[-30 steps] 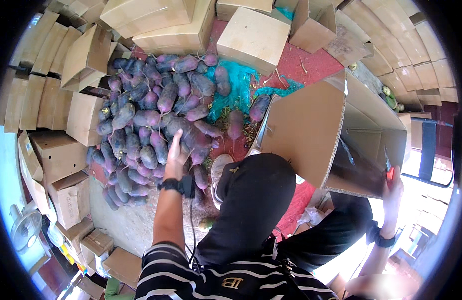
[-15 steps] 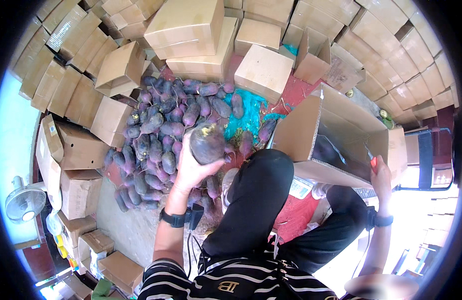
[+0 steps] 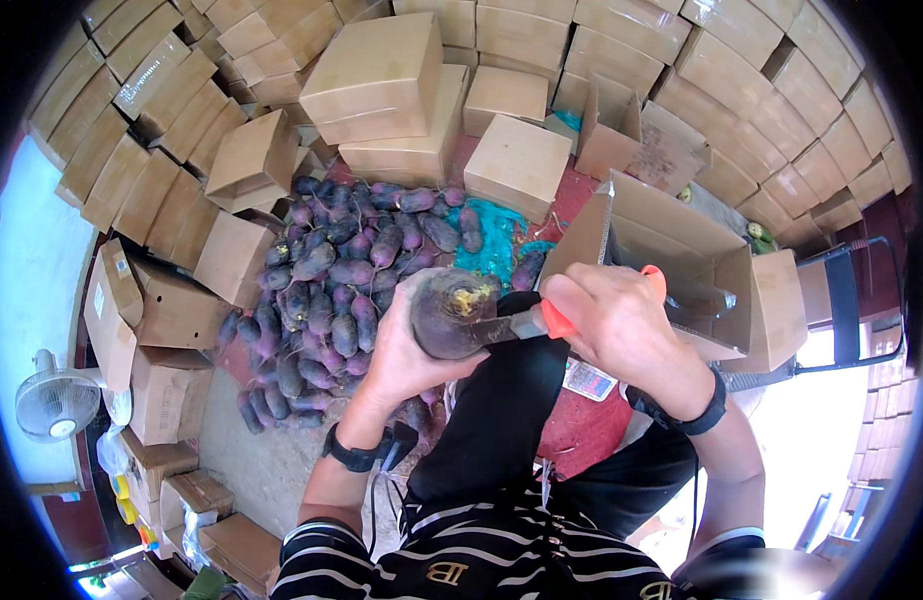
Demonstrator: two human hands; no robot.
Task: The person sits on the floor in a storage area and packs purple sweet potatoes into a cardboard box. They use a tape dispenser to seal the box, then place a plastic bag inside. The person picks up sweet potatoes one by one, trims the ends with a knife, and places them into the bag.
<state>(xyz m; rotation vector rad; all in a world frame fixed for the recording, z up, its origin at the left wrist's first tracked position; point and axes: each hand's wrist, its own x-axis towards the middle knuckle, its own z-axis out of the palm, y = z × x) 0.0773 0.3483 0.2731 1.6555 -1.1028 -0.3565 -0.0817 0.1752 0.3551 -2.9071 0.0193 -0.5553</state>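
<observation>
My left hand (image 3: 402,345) is wrapped round a large dark purple radish (image 3: 442,330), with its cut yellowish crown facing up. My right hand (image 3: 622,320) grips a knife (image 3: 527,325) by its orange handle. The blade reaches left and lies against the top of the radish near the crown; whether it has entered the flesh I cannot tell. Both hands are above my raised knee. Beyond my left hand, a heap of purple radishes (image 3: 322,265) spreads over the floor. To the right, partly behind my right hand, is an open cardboard box (image 3: 682,225) lined with clear plastic.
Closed cartons (image 3: 377,80) are stacked behind the heap, and more cartons (image 3: 767,100) wall the back and sides. A teal plastic sheet (image 3: 490,245) lies beside the radishes. A fan (image 3: 57,405) stands at far left. A dark metal frame (image 3: 842,300) is at right.
My right hand has come left from the open box, bringing the knife to the radish. My left hand has shifted slightly right and down with the radish.
</observation>
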